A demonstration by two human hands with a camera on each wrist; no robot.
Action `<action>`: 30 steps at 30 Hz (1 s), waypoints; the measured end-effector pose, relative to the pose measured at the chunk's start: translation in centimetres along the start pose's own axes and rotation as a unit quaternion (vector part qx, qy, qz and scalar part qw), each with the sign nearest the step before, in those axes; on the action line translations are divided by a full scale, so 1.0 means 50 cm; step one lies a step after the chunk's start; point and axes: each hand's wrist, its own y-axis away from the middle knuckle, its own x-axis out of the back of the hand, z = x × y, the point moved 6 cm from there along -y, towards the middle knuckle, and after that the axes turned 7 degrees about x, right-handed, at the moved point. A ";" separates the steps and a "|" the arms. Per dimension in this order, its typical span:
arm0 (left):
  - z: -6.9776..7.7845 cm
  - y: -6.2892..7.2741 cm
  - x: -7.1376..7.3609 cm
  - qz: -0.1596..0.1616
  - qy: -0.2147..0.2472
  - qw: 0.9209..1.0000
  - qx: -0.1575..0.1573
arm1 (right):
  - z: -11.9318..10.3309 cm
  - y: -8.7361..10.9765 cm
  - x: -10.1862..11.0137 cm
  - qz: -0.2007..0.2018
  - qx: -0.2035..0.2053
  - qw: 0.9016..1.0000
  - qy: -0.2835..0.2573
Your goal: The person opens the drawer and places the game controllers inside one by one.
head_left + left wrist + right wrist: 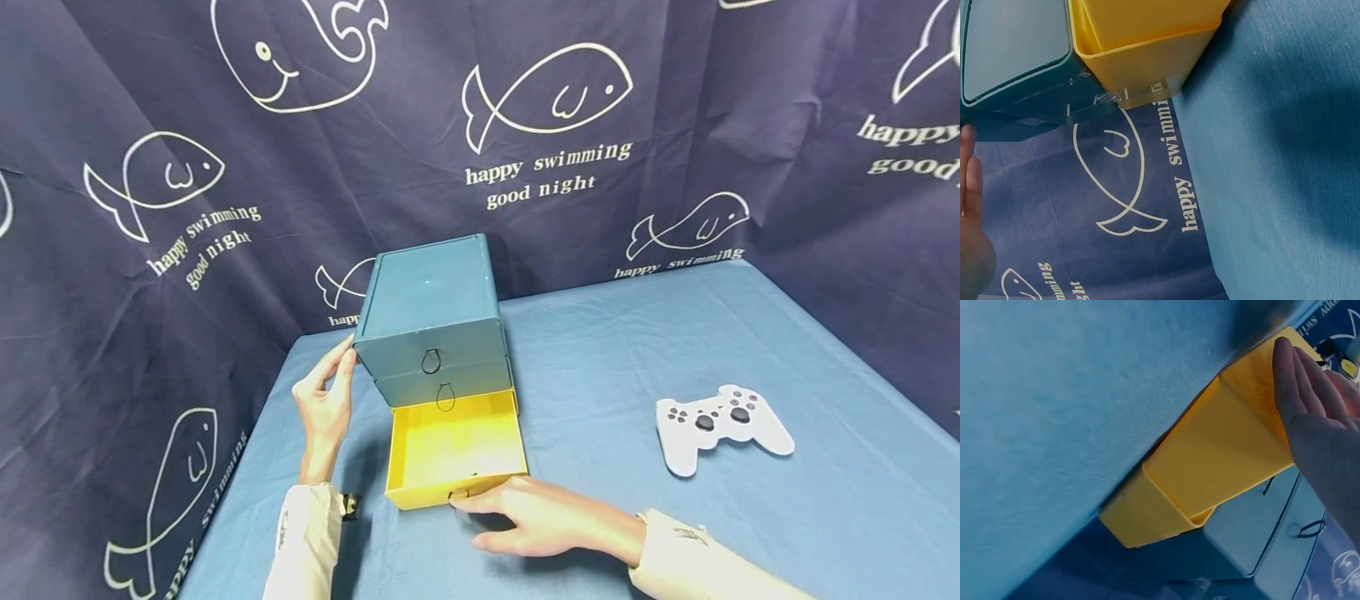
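A stack of drawers (427, 292) stands near the back of the table, two blue-green units over a yellow one. Its yellow bottom drawer (422, 497) sticks far out at the front. The left hand (326, 404) touches the left front corner of the top unit with its fingertips. At the yellow drawer's front panel, the right hand (536, 517) has its forefinger by the small dark pull. In the right wrist view the straight fingers (1300, 381) lie against that panel. Dark loop pulls (431, 361) hang on both blue-green drawers, which are pushed in.
To the right on the blue tablecloth (600, 350) lies a white game controller (723, 425) with dark thumbsticks. A dark blue curtain (555, 242) with white fish drawings hangs behind and beside the table. A dark band shows at the left cuff (350, 505).
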 end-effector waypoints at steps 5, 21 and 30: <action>-0.002 -0.005 0.004 0.007 -0.002 1.000 -0.005 | -0.007 0.028 0.018 0.015 -0.006 1.000 -0.002; 0.024 -0.005 -0.001 0.000 -0.007 1.000 -0.001 | -0.018 0.168 0.099 0.205 0.061 0.977 0.016; -0.007 -0.006 -0.001 -0.009 0.004 1.000 -0.003 | 0.014 0.291 0.172 0.303 0.016 0.950 0.078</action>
